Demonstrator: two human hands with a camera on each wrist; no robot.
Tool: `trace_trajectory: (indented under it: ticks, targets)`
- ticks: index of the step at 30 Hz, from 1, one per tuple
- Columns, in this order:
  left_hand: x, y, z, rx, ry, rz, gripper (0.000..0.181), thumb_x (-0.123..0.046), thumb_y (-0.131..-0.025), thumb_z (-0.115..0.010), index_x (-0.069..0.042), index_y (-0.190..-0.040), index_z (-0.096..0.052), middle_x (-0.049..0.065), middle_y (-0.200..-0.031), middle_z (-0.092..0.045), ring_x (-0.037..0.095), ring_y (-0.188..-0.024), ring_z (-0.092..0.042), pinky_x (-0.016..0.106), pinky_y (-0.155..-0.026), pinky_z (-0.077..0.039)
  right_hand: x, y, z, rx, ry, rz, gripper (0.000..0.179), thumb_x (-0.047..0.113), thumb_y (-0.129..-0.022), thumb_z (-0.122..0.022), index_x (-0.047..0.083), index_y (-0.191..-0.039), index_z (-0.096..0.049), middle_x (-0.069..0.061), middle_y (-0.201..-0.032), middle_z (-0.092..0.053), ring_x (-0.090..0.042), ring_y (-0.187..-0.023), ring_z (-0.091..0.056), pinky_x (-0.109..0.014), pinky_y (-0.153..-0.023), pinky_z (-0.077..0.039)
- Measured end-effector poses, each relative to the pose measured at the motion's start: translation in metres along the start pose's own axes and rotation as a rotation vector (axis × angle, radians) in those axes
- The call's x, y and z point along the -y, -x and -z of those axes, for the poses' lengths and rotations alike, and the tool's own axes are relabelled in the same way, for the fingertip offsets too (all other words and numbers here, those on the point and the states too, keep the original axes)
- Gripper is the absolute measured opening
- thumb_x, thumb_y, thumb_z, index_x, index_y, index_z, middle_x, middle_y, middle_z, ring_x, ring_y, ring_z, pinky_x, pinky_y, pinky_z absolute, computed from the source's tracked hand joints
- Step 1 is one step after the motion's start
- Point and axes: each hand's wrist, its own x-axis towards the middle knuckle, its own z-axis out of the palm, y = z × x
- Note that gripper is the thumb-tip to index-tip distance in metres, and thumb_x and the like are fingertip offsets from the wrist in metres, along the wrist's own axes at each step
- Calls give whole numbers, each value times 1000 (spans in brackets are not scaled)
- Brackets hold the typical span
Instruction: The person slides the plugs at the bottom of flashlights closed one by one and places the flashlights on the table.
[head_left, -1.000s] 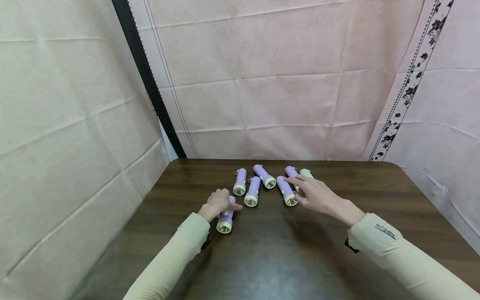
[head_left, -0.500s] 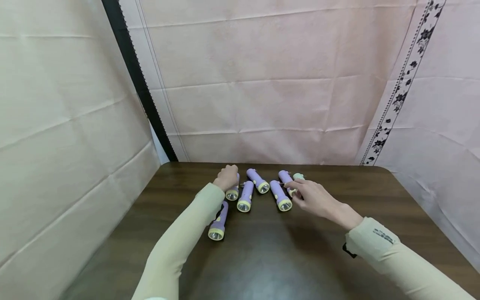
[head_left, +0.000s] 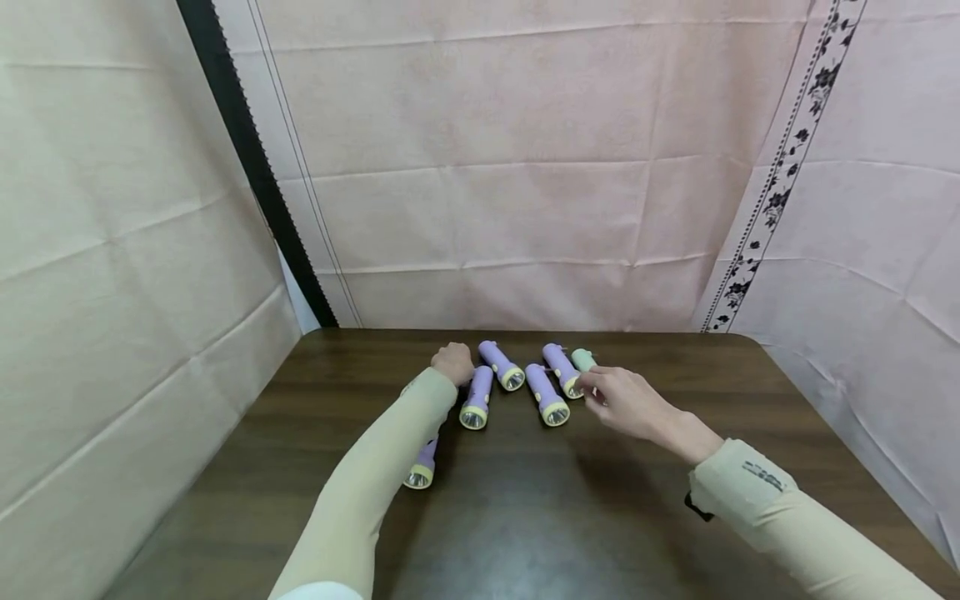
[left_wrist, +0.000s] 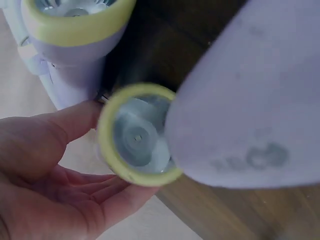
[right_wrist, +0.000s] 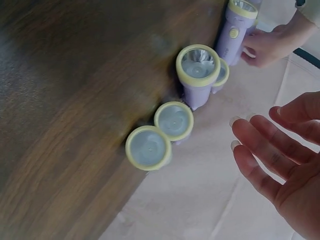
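Several lavender flashlights with pale yellow rims lie on the dark wooden table. In the head view my left hand (head_left: 453, 362) is at the far left of the group. The left wrist view shows its thumb and fingers around one flashlight (left_wrist: 137, 140), lens facing the camera. Right beside that hand lies another flashlight (head_left: 476, 398). My right hand (head_left: 622, 404) hovers by the mint-green flashlight (head_left: 583, 360) and a lavender flashlight (head_left: 561, 368). In the right wrist view its fingers (right_wrist: 267, 150) are loosely bent with nothing between them.
Two more flashlights lie at the middle, one at the back (head_left: 501, 367) and one in front (head_left: 547, 395). Under my left forearm a nearer flashlight (head_left: 422, 464) is partly hidden. Pale cloth (head_left: 480, 167) hangs behind the table (head_left: 525, 517).
My left hand has left the nearest flashlight and reached forward to the one at the far left of the group. The right hand has drawn slightly back from the flashlights. The view has shifted.
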Motion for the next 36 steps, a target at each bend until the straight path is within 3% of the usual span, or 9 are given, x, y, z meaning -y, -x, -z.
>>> trace_trajectory:
  ticks: [4, 10, 18, 23, 29, 36]
  targets:
    - [4, 4, 5, -9, 28, 15, 10, -14, -84, -66, -8, -80, -59, 12, -95, -64, 25, -79, -58, 37, -61, -48, -2, 1, -3, 11, -9, -27, 19, 2, -82, -59, 14, -93, -70, 3, -84, -67, -6, -71, -55, -26, -63, -46]
    - [14, 15, 22, -87, 105, -4, 33, -22, -77, -76, -3, -99, -61, 16, -106, -64, 33, -96, -63, 43, -72, -52, -4, -2, -5, 20, -34, -41, 18, 3, -84, -59, 13, -95, -70, 1, -84, -68, -10, -74, -60, -28, -64, -48]
    - [11, 36, 53, -116, 218, -80, 36, -23, -76, -74, -2, -101, -58, 14, -97, -63, 27, -81, -61, 38, -69, -51, -3, -11, 14, -41, -48, -36, 19, 3, -85, -59, 9, -99, -70, 0, -85, -69, -8, -70, -58, -26, -61, -46]
    - [10, 45, 70, -154, 301, -240, 42, -20, -76, -74, 0, -108, -57, 16, -99, -64, 27, -86, -60, 36, -75, -51, -3, -17, 23, -101, -40, -14, 22, 3, -85, -58, 7, -104, -69, 2, -82, -65, -7, -69, -53, -27, -61, -45]
    - [13, 56, 73, -83, 384, -516, 41, -10, -77, -71, 0, -114, -55, 15, -102, -65, 22, -88, -60, 30, -75, -49, -6, -19, 23, -117, -83, -28, 39, 5, -87, -57, 10, -125, -62, -2, -94, -68, -9, -73, -57, -28, -65, -47]
    - [17, 64, 59, 26, 502, -627, 41, -3, -77, -70, -1, -115, -54, 13, -101, -66, 16, -87, -59, 26, -76, -49, -4, -20, 14, -63, -134, -30, 57, 3, -82, -53, 18, -137, -53, -2, -101, -67, -6, -72, -60, -24, -62, -47]
